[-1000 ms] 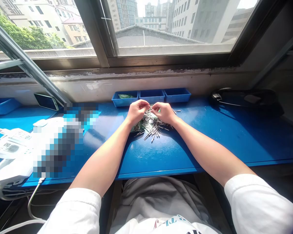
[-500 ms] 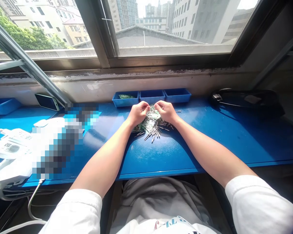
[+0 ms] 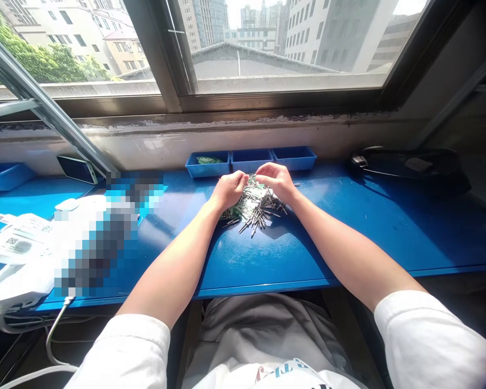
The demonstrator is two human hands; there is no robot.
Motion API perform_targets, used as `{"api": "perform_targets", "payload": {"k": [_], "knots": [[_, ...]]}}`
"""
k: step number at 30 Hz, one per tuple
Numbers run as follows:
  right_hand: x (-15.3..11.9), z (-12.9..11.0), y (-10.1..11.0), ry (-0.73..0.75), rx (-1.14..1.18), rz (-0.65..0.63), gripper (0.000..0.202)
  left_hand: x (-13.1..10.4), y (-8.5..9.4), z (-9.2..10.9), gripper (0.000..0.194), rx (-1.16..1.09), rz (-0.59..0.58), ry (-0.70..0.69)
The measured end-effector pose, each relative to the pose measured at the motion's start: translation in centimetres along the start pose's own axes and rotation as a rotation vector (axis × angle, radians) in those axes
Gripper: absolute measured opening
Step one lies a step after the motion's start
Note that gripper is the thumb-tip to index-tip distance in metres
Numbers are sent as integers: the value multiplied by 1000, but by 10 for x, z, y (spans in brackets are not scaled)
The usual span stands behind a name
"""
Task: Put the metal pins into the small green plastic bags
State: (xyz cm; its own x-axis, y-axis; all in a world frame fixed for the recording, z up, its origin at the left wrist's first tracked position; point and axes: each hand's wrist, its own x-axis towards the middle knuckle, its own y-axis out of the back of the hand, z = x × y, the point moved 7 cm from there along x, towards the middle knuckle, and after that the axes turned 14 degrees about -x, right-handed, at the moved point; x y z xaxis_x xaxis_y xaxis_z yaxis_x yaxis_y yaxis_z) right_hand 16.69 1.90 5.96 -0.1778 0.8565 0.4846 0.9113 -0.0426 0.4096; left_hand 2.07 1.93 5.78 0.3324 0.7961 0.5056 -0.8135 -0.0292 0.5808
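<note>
Small metal pins lie in a loose pile on the blue table, with some green and clear material among them. Over the left side of the pile is my left hand, its fingers closed in a pinch; what they hold is too small to name. My right hand hovers over the pile's right side, thumb and fingers apart, with nothing visible between them. The fingertips of both hands are close together but do not touch.
Three blue bins stand behind the pile; the left bin holds something green. A phone leans at the back left, near a metal strut. White devices with cables sit at left. A black bag rests at the back right.
My right hand has lifted slightly and its fingers have spread from a pinch. My left hand has stayed nearly in place, still closed.
</note>
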Motion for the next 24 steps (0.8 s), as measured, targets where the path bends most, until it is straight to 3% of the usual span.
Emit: {"api": "perform_targets", "payload": {"k": [3,6,9,12,16,24], "knots": [[2,7,7,-23,-97,68,22,1,2,1,30,30,19,-16],[5,15,18,-32,-336,156,22,2,3,-2,26,74,31,-8],[9,24,26,-39,-638,182,34,3,1,-6,24,111,12,3],[14,40,31,-137,-838,148,52,3,-1,-8,24,142,-11,-4],[17,55,36,-220,-914,121,66,2,-4,-9,24,167,-38,-13],[17,65,41,-321,-959,69,73,1,-5,-11,23,190,-69,1]]}}
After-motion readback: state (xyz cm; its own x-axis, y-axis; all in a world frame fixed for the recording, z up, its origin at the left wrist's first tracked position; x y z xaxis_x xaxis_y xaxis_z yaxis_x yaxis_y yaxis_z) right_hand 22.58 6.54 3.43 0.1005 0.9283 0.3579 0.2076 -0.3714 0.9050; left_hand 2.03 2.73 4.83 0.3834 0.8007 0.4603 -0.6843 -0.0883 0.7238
